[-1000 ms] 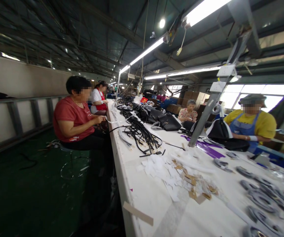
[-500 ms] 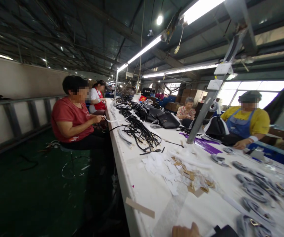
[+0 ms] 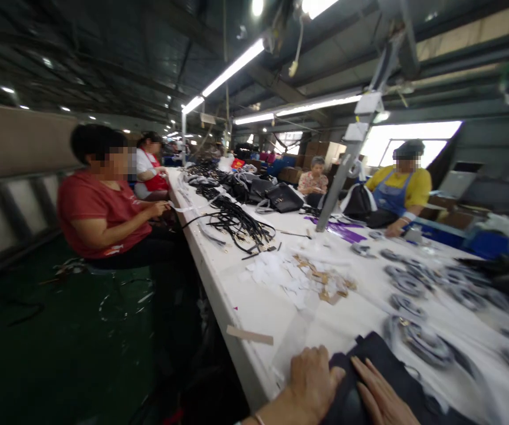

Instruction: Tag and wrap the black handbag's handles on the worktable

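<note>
Black piece [image 3: 391, 357] under both your hands, on the white table [image 3: 254, 304].
Your left hand [image 3: 311, 378] is curled at its left side, thumb on it; can't tell if it grips. Your right hand [image 3: 380, 392] lies open, fingers flat on top. Blurred, perhaps a bag. Grey coil [image 3: 426, 347] just beside it; tan strip [image 3: 249, 335] near the table's left edge.
</note>
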